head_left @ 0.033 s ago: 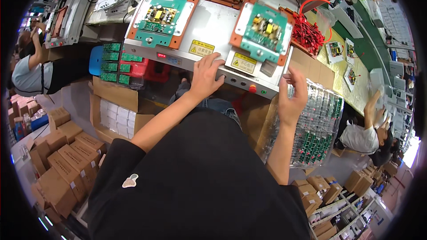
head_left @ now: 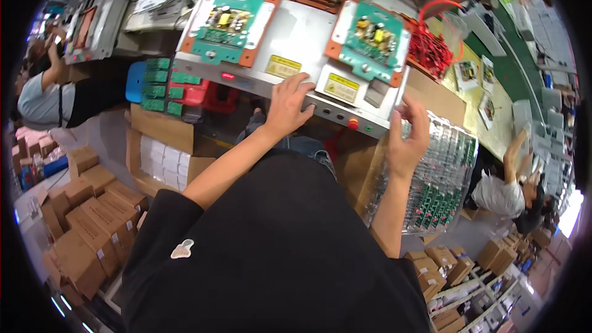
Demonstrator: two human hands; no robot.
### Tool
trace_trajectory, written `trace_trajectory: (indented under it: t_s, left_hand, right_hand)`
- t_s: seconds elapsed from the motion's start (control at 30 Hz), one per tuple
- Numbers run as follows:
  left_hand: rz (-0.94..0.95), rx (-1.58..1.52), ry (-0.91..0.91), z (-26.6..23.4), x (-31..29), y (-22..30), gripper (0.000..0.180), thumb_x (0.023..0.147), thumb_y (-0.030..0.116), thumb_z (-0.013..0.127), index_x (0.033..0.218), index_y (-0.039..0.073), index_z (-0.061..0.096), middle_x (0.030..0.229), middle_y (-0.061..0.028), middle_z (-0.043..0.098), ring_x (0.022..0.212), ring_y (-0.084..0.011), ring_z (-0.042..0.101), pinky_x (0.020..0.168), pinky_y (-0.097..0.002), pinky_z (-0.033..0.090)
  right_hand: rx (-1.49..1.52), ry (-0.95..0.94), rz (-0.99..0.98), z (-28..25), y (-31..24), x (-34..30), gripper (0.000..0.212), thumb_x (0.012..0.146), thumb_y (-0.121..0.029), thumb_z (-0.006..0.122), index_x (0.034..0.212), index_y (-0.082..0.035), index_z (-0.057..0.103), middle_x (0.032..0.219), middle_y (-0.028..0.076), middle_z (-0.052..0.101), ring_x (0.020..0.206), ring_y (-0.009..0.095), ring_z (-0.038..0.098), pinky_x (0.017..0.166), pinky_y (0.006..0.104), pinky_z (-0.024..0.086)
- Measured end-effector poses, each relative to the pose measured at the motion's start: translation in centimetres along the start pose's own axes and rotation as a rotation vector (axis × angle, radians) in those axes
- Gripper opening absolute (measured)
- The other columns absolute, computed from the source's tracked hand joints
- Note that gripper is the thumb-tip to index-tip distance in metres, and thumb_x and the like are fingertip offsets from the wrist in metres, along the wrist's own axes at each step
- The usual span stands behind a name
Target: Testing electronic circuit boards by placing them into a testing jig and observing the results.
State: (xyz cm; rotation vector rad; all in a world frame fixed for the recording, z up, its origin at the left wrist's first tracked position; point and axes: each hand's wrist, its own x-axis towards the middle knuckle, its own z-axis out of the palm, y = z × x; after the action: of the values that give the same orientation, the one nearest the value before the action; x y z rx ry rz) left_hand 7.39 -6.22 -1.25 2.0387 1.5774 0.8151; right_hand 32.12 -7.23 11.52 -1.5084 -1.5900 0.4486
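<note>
A silver machine (head_left: 250, 75) stands before me with two orange-framed fixtures, each with a green carrier plate. The left fixture (head_left: 245, 57) and the right fixture (head_left: 333, 49) each bear a circuit board: the left board (head_left: 223, 20) and the right board (head_left: 377, 36) both show yellow parts. My left hand (head_left: 288, 106) rests on the machine's front edge, fingers spread, its thumb at the left end of the row of black buttons (head_left: 333, 114). Beside the machine's front right corner is my right hand (head_left: 409, 139), empty, its fingers loosely bent and apart from the thumb.
A red emergency button (head_left: 353, 124) sits on the front panel. Red leads (head_left: 430, 50) heap at right; clear trays of green boards (head_left: 438, 179) stand below. Left are a carton of white boxes (head_left: 161, 159) and green boards in bins (head_left: 156, 85). Co-workers sit on both sides.
The right fixture has slid slightly away from me, toward the back of the machine. My view has shifted a little; both hands stay at about the same places on and beside the machine.
</note>
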Motion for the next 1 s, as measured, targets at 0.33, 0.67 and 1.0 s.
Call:
trace_trajectory:
  t_s: [0.33, 0.67, 1.0]
  left_hand:
    - [-0.214, -0.119, 0.524, -11.1, -1.0, -4.2, 0.010, 0.096, 0.014, 0.067, 0.101, 0.005, 0.070, 0.086, 0.0005, 0.065, 0.075, -0.0110, 0.059, 0.068, -0.0275, 0.050]
    - [-0.561, -0.470, 0.473, -13.0, -2.3, -27.4, 0.040, 0.106, 0.028, 0.051, 0.124, -0.006, 0.061, 0.117, -0.0095, 0.067, 0.108, -0.0173, 0.060, 0.097, -0.0302, 0.045]
    - [-0.577, -0.503, 0.490, -13.1, -2.9, -24.9, 0.044, 0.105, 0.023, 0.055, 0.137, -0.007, 0.052, 0.128, -0.0141, 0.063, 0.112, -0.0182, 0.061, 0.100, -0.0321, 0.046]
  right_hand:
    - [0.121, -0.154, 0.021, 1.6, -3.4, -4.2, 0.015, 0.089, 0.001, 0.067, 0.103, 0.000, 0.074, 0.076, 0.005, 0.069, 0.063, 0.010, 0.062, 0.058, 0.0231, 0.048]
    - [0.199, -0.350, -0.206, 7.4, -6.9, -4.4, 0.012, 0.082, -0.003, 0.074, 0.094, -0.004, 0.075, 0.066, 0.009, 0.064, 0.054, 0.023, 0.059, 0.053, 0.0325, 0.044]
    - [0.116, -0.263, -0.071, 6.9, -5.4, -3.9, 0.007, 0.085, -0.003, 0.072, 0.092, -0.003, 0.075, 0.075, 0.011, 0.071, 0.058, 0.021, 0.064, 0.055, 0.0305, 0.048]
